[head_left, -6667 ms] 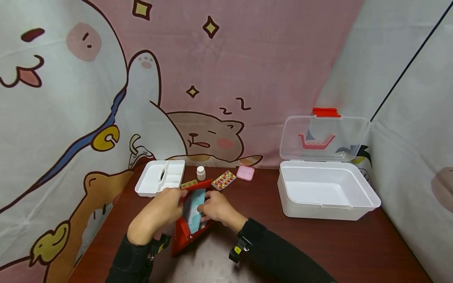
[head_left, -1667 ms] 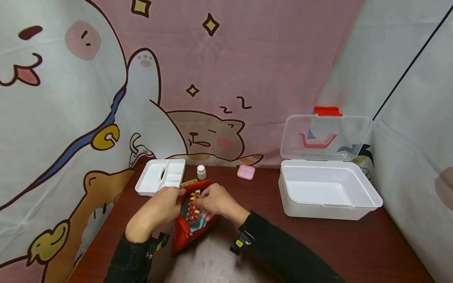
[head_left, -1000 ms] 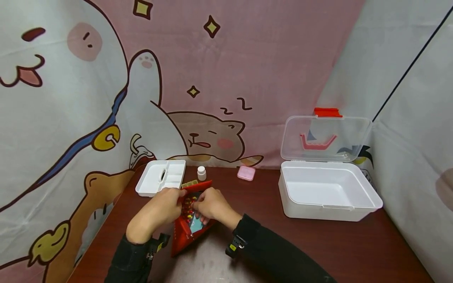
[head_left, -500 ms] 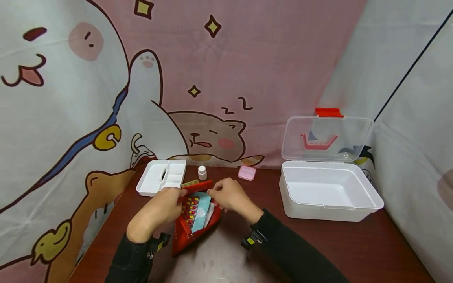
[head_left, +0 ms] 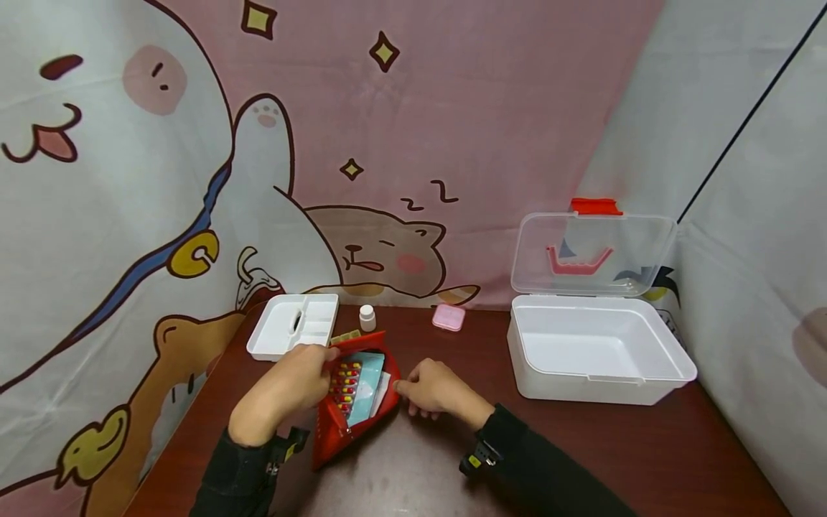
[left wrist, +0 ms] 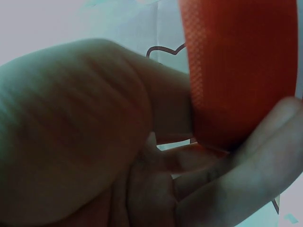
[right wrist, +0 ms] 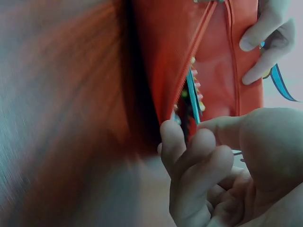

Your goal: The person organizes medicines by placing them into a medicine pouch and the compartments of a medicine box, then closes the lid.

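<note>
A red zippered pouch stands tilted with its mouth open in the head view. My left hand grips its far left side; in the left wrist view the red fabric lies between thumb and fingers. Inside the pouch are a blister pack of red and yellow capsules, a light blue packet and a white item. My right hand pinches the pouch's right edge. In the right wrist view, thumb and forefinger sit at the end of the zip.
Behind the pouch are a white pill bottle, a yellowish blister pack partly hidden, and a pink case. A white divided tray lies at the back left. To the right stands a white box, its clear lid raised.
The capsule blister pack, earlier on the table, now lies in the pouch beside the blue packet. My right hand has come out of the pouch to its right edge; the left keeps its grip.
</note>
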Available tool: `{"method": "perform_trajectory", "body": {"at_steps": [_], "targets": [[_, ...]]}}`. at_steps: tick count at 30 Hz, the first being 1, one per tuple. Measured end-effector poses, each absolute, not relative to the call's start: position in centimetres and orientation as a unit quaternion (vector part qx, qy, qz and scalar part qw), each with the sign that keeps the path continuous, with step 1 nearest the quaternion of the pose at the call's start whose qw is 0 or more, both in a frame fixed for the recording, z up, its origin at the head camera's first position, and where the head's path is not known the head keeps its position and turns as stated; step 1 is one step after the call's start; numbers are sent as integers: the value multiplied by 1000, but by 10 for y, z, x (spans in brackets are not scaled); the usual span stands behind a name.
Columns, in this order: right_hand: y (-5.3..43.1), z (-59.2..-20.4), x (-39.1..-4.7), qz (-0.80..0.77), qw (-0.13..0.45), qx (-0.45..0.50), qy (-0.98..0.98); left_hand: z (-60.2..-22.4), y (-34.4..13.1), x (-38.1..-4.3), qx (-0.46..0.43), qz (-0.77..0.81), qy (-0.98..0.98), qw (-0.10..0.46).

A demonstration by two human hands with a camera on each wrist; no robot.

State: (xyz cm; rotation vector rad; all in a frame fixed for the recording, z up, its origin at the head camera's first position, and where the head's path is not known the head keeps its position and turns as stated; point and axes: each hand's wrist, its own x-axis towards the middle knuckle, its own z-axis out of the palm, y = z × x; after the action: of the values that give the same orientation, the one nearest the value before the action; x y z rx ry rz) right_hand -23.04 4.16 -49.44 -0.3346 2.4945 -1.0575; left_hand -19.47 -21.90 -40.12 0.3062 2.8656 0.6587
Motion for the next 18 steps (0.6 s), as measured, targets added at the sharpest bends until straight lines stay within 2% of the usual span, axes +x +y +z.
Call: {"method": "perform_trajectory", "body": {"at_steps": [12,18], "targets": [[32,-513,-225,-491,246,-67,833,-401,-220,-194,93,234,963,99],[29,-510,-225,-497,244,-68,830,-400,-221,-193,97,233,962,101]]}}
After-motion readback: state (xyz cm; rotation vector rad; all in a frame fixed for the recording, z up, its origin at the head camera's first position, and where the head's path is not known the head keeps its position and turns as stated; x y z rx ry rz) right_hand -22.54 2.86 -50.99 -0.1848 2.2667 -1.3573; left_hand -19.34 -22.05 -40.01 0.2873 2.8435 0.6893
